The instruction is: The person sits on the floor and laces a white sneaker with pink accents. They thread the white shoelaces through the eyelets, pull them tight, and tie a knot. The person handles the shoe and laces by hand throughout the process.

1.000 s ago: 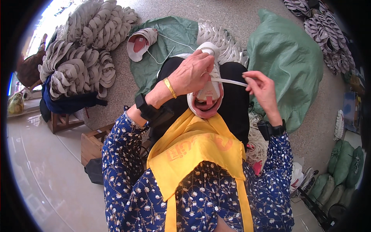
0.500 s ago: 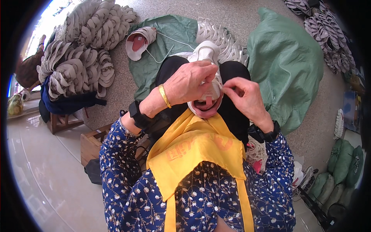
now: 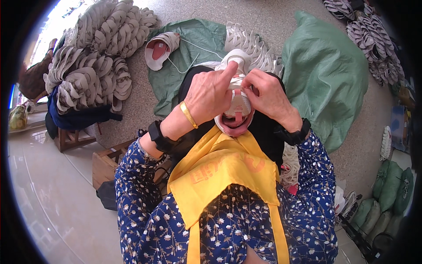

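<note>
A white sneaker [image 3: 239,105] with pink lining and a pink tongue loop lies between my knees, its toe pointing away from me. My left hand [image 3: 212,94] is closed against the shoe's left side, with one digit stretched forward over the upper and the others curled at the eyelets. From the right, my right hand [image 3: 269,94] pinches close to the eyelet edge beside the tongue. Whatever sits between its fingertips is too small to make out. A second white shoe [image 3: 161,49] with a pink insole rests at the far left, a loose white lace [image 3: 200,45] trailing from it.
A green sack sheet [image 3: 198,31] lies beneath the second shoe, with a row of white shoe uppers [image 3: 250,42] beside it. A full green sack [image 3: 323,79] stands to the right. Stacked grey uppers [image 3: 88,75] fill the left, above a wooden stool [image 3: 74,138].
My right hand has moved up and left, onto the shoe's eyelets. My left hand has shifted slightly down and turned, with one digit now stretched forward.
</note>
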A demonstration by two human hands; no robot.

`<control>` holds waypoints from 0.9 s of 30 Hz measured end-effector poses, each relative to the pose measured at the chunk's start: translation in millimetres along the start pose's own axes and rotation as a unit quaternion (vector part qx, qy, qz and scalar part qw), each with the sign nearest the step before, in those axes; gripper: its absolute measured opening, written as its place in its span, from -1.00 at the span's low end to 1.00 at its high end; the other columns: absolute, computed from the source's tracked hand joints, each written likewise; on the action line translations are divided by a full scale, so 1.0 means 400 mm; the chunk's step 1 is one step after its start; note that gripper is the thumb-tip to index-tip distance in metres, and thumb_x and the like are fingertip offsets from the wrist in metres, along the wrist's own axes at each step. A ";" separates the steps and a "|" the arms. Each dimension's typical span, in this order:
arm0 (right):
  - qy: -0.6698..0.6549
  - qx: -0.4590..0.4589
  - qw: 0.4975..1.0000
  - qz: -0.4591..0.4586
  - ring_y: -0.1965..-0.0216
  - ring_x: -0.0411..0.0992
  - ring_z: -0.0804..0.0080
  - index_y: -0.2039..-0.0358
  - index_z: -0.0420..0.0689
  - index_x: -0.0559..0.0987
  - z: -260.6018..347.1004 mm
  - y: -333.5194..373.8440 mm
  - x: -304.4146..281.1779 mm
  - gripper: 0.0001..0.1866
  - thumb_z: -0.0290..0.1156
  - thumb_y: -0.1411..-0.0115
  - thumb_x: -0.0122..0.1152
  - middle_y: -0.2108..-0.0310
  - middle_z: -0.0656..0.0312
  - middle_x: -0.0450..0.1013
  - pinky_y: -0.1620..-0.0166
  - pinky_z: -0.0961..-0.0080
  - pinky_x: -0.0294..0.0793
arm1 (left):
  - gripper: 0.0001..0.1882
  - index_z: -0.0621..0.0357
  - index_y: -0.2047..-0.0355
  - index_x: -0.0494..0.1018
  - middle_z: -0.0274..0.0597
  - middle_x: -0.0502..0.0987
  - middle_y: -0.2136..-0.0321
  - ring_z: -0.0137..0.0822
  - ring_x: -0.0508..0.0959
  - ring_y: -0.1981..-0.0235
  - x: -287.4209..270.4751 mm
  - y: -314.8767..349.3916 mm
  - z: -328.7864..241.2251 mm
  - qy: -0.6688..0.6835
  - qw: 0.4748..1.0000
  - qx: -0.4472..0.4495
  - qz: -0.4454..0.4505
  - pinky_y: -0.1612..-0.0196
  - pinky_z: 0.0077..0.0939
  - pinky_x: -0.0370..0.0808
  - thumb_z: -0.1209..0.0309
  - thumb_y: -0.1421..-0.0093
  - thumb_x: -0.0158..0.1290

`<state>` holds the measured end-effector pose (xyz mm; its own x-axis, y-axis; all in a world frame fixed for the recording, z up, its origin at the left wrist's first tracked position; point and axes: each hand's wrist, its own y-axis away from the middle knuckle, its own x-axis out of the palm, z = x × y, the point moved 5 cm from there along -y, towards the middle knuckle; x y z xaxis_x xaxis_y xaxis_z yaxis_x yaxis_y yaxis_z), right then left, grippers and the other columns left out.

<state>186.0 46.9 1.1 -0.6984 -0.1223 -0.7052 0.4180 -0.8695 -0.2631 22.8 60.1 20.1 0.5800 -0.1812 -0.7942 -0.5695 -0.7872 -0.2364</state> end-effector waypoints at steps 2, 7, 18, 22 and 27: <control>0.015 -0.011 1.000 -0.001 0.35 0.52 0.00 0.34 -0.22 0.50 0.009 0.006 0.000 -0.85 -0.58 -0.08 0.29 0.37 0.04 0.45 0.29 0.20 0.53 | -0.76 0.21 0.20 0.37 -0.01 0.52 0.56 0.08 0.59 0.52 0.011 0.000 0.008 0.078 0.996 -0.012 0.028 0.47 -0.18 0.48 0.58 -0.10 0.10; -0.027 -0.018 0.999 -0.021 0.36 0.55 0.01 0.32 -0.21 0.47 0.025 0.002 -0.006 -0.83 -0.61 -0.09 0.28 0.35 0.03 0.47 0.32 0.23 0.55 | -0.82 0.25 0.31 0.38 0.00 0.51 0.59 0.09 0.54 0.56 0.013 -0.003 0.010 0.170 0.985 -0.007 0.021 0.46 -0.17 0.46 0.51 -0.11 0.15; -0.130 0.020 0.990 0.048 0.43 0.60 0.31 0.23 -0.23 0.56 0.017 -0.028 0.019 -0.87 -0.56 -0.19 0.23 0.40 0.08 0.56 0.35 0.40 0.56 | -0.83 0.16 0.27 0.40 -0.12 0.52 0.55 0.00 0.55 0.41 -0.040 0.015 -0.011 -0.033 0.997 0.065 0.021 0.33 -0.18 0.43 0.52 -0.13 0.11; -0.275 0.167 0.940 0.113 0.44 0.56 0.50 0.19 -0.24 0.63 -0.020 -0.041 0.047 -0.87 -0.46 -0.32 0.23 0.43 0.19 0.59 0.34 0.46 0.55 | -0.79 0.12 0.19 0.38 -0.16 0.50 0.55 -0.06 0.53 0.39 -0.064 0.018 -0.009 -0.172 0.980 0.101 -0.005 0.28 -0.23 0.37 0.51 -0.17 0.09; -0.306 0.221 0.913 0.156 0.37 0.55 0.61 0.21 -0.29 0.62 -0.019 -0.056 0.060 -0.82 -0.41 -0.38 0.22 0.40 0.30 0.57 0.26 0.58 0.55 | -0.77 0.19 0.15 0.34 -0.09 0.52 0.53 0.11 0.57 0.42 -0.049 0.038 0.027 -0.105 0.993 -0.006 -0.044 0.35 -0.04 0.46 0.60 -0.18 0.01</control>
<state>164.2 66.9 -15.0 -0.8360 -0.5232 -0.1655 0.4708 -0.8387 0.2737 -3.4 58.1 26.2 0.4919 0.0151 -0.8705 -0.5140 -0.8020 -0.3043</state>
